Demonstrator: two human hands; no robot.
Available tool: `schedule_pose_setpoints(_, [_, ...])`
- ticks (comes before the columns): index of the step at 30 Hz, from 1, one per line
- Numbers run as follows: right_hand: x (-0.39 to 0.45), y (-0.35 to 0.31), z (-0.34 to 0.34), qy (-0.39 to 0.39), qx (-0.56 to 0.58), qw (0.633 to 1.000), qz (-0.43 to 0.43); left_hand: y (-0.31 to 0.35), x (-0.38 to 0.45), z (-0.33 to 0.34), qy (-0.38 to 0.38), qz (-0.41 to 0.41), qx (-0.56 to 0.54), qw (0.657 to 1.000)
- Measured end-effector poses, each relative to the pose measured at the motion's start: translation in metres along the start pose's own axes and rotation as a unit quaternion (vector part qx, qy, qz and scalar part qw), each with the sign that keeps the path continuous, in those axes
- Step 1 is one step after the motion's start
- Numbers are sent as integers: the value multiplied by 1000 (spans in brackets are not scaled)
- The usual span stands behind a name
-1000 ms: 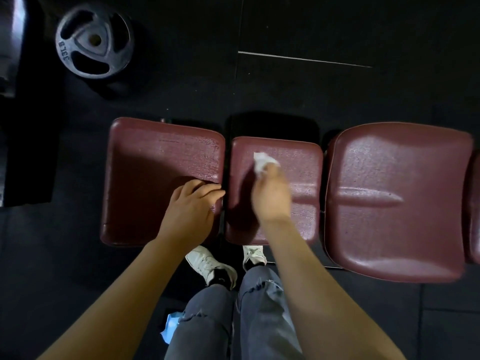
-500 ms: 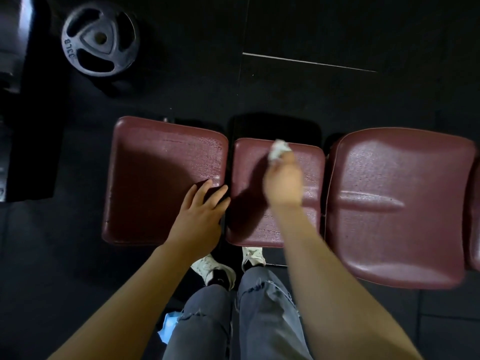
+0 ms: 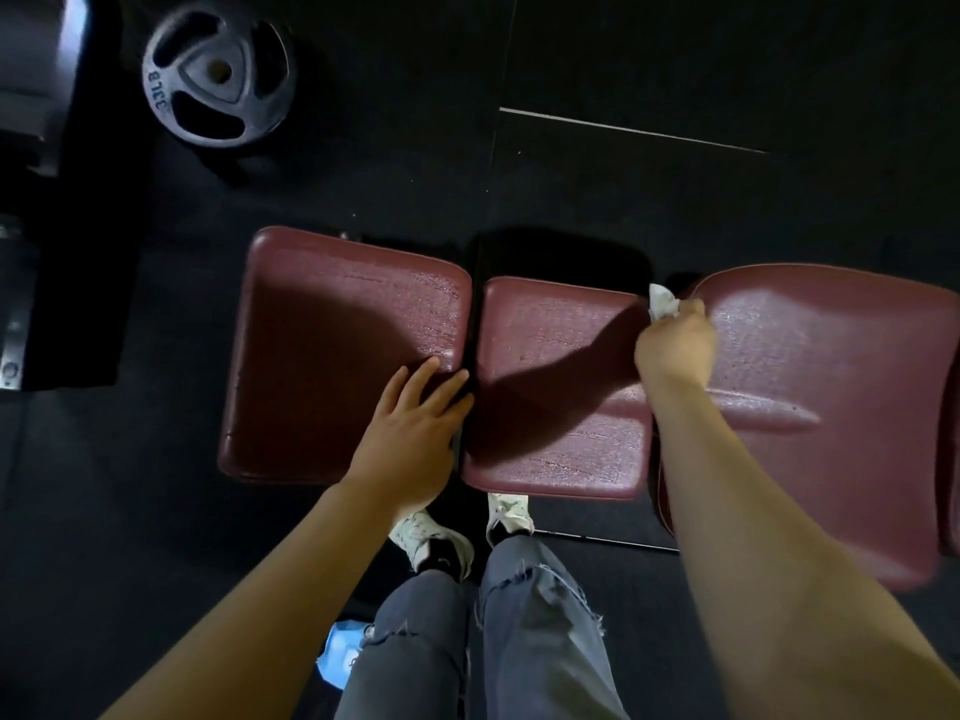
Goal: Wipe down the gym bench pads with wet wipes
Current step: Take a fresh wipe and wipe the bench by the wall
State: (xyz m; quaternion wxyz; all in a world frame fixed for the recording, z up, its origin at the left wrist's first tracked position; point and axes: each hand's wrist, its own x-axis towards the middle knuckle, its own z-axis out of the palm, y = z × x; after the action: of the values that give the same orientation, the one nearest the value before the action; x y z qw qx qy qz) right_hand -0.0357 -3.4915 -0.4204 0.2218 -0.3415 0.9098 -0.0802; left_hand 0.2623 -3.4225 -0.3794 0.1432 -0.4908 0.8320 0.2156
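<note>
Fingers of the right hand [image 3: 675,345] pinch the wet wipe [image 3: 662,301] at the middle pad's [image 3: 556,376] far right corner, left hand [image 3: 410,433] flat-fingered on the left pad [image 3: 332,345]; I'd keep the wipe pressed flat, overlapping strokes.

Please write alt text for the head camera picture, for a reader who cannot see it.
Seen from above, a person's right hand holds a crumpled white wet wipe at the gap between the middle dark red padded bench cushion and the right one. The left hand rests flat on the left cushion.

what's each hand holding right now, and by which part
Right hand grips a bunched white wipe by its lower end. Left hand holds nothing, resting flat on the left pad.
</note>
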Motion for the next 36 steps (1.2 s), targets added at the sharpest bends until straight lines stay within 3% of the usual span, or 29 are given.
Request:
schedule_pose_setpoints(3, [-4, -37, 14, 14, 5, 997, -82, -1, 0, 3, 9, 2, 4, 1000])
schedule_pose_setpoints(7, [-43, -109, 43, -79, -38, 943, -320, 2, 3, 1, 7, -3, 9, 1000])
schedule_pose_setpoints(10, [-64, -131, 49, -152, -54, 910, -383, 7, 4, -7, -16, -13, -2, 1000])
schedule_pose_setpoints(12, [-63, -122, 37, -179, -14, 912, -369, 9, 3, -14, -32, -25, -25, 999])
schedule_pose_setpoints(16, [-55, -99, -18, -161, 121, 937, -284, 15, -2, -45, -8, -45, -73, 996])
schedule_pose_setpoints(20, [-56, -94, -92, -192, 219, 927, -235, 19, -7, -105, 9, -87, -132, 987])
schedule_pose_setpoints(24, [-65, -113, -176, -223, 324, 899, -193, 26, -10, -185, 74, -106, -212, 969])
schedule_pose_setpoints(28, [-99, -131, -246, -248, 418, 852, -198, 57, -23, -256, 168, -119, -338, 918])
schedule_pose_setpoints(34, [-163, -133, -325, -215, 428, 837, -265, 110, -66, -329, 242, -102, -512, 818])
schedule_pose_setpoints(36, [-183, -125, -345, -203, 415, 839, -287, 126, -86, -341, 263, -70, -527, 805])
